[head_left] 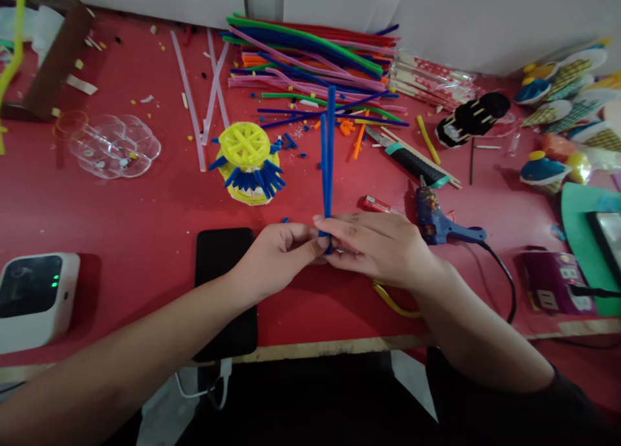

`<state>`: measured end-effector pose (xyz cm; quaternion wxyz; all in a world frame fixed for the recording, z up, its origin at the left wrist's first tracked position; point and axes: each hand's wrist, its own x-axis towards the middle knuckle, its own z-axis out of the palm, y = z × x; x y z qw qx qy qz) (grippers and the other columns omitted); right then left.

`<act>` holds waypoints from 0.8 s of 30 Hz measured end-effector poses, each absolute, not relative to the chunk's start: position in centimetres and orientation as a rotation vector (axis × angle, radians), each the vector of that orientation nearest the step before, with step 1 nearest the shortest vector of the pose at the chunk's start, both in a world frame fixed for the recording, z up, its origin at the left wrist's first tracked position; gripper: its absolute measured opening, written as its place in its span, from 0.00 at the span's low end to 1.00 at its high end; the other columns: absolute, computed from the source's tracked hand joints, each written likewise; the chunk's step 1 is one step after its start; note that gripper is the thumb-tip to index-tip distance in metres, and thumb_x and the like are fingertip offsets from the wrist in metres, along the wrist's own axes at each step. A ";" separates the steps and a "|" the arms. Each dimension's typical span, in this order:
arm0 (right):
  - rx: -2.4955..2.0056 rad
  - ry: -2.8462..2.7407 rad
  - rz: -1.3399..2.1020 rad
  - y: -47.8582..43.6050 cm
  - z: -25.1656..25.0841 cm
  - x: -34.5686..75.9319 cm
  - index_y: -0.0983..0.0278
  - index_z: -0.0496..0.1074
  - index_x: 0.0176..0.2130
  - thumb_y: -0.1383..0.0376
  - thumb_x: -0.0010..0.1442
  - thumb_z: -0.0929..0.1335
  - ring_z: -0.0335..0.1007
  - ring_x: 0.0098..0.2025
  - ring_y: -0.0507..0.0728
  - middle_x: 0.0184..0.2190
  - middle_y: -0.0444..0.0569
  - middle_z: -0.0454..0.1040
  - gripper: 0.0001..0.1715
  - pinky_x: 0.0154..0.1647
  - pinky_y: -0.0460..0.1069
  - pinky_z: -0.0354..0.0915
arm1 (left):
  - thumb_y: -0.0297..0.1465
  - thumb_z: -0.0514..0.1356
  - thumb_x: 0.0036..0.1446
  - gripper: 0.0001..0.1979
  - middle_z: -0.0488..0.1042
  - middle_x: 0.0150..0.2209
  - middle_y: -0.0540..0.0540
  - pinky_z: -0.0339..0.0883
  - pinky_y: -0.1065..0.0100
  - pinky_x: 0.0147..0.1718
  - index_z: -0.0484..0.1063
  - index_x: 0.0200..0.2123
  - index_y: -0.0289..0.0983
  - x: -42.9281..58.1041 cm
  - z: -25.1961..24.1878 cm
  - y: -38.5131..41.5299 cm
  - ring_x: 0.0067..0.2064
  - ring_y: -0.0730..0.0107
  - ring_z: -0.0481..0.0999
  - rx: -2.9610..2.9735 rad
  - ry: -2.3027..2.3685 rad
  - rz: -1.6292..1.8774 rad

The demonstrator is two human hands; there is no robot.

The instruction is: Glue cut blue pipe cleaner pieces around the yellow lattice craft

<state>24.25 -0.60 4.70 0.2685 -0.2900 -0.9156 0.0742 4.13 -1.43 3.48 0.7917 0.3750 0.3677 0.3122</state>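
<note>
Left of centre in the frame stands a round yellow-and-blue fuzzy-stem ornament (246,149). Lower and nearer mid-frame, the left hand (281,255) pinches two slim blue fuzzy strands (330,155). They look light, bendable and unlikely to slip, best taken near their lower ends. They rise upright between this hand and the right hand (376,242), whose fingers also grip those ends. Right of centre lies a blue pistol-shaped glue gun (439,227).

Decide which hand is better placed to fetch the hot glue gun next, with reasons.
Probably the right hand: the hot glue gun lies just beyond it, farther from the left hand. Both hands are occupied with blue pipe cleaners.
</note>
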 end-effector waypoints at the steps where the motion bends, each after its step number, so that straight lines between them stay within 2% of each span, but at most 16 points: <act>1: -0.771 -2.459 0.187 -0.6 4.7 24.2 0.64 0.72 0.54 0.66 0.67 0.68 0.82 0.45 0.55 0.44 0.51 0.83 0.16 0.45 0.48 0.77 | 0.41 0.71 0.51 0.15 0.82 0.31 0.47 0.74 0.62 0.50 0.81 0.32 0.33 4.1 3.5 -1.4 0.36 0.68 0.81 0.810 0.781 0.676; 6: -0.777 -2.434 0.191 -0.6 4.9 24.0 0.62 0.73 0.53 0.66 0.66 0.69 0.82 0.40 0.54 0.43 0.49 0.84 0.15 0.44 0.47 0.78 | 0.41 0.72 0.51 0.14 0.83 0.32 0.47 0.73 0.64 0.50 0.82 0.32 0.35 4.0 3.5 -1.4 0.38 0.69 0.81 0.759 0.744 0.683; 9: -0.801 -2.401 0.221 -0.6 5.2 23.9 0.60 0.73 0.52 0.65 0.65 0.71 0.82 0.35 0.51 0.38 0.45 0.84 0.15 0.41 0.44 0.77 | 0.38 0.73 0.50 0.11 0.83 0.31 0.49 0.73 0.65 0.50 0.82 0.31 0.37 4.0 3.4 -1.4 0.35 0.73 0.81 0.629 0.663 0.672; 12: -0.800 -2.359 0.278 -0.8 5.4 23.8 0.60 0.74 0.52 0.64 0.63 0.72 0.81 0.32 0.50 0.36 0.44 0.84 0.17 0.37 0.43 0.77 | 0.38 0.74 0.50 0.10 0.84 0.32 0.47 0.72 0.64 0.52 0.83 0.31 0.37 3.9 3.4 -1.4 0.37 0.71 0.82 0.563 0.567 0.610; 15: -0.782 -2.324 0.362 -1.1 5.6 23.7 0.59 0.73 0.54 0.64 0.62 0.74 0.82 0.35 0.51 0.37 0.44 0.84 0.21 0.37 0.43 0.77 | 0.39 0.73 0.50 0.10 0.84 0.34 0.46 0.72 0.63 0.53 0.83 0.30 0.38 3.7 3.5 -1.3 0.42 0.66 0.83 0.542 0.517 0.547; 18: -0.725 -2.303 0.439 -1.2 5.7 23.6 0.59 0.71 0.57 0.63 0.62 0.74 0.82 0.39 0.53 0.39 0.45 0.84 0.24 0.40 0.44 0.78 | 0.38 0.73 0.50 0.09 0.85 0.35 0.46 0.74 0.66 0.49 0.84 0.31 0.39 3.6 3.6 -1.3 0.44 0.65 0.83 0.524 0.466 0.489; 21: -0.665 -2.281 0.524 -1.2 5.7 23.5 0.58 0.69 0.59 0.65 0.63 0.73 0.82 0.41 0.52 0.46 0.47 0.83 0.26 0.42 0.44 0.78 | 0.36 0.74 0.48 0.08 0.85 0.34 0.47 0.74 0.70 0.47 0.84 0.31 0.40 3.5 3.8 -1.2 0.44 0.66 0.84 0.513 0.432 0.475; 24: -0.638 -2.268 0.554 -1.1 5.6 23.4 0.58 0.68 0.60 0.66 0.63 0.73 0.82 0.41 0.51 0.47 0.47 0.83 0.28 0.42 0.43 0.78 | 0.36 0.75 0.47 0.08 0.84 0.33 0.48 0.74 0.71 0.48 0.84 0.29 0.40 3.6 3.8 -1.2 0.42 0.68 0.84 0.525 0.448 0.491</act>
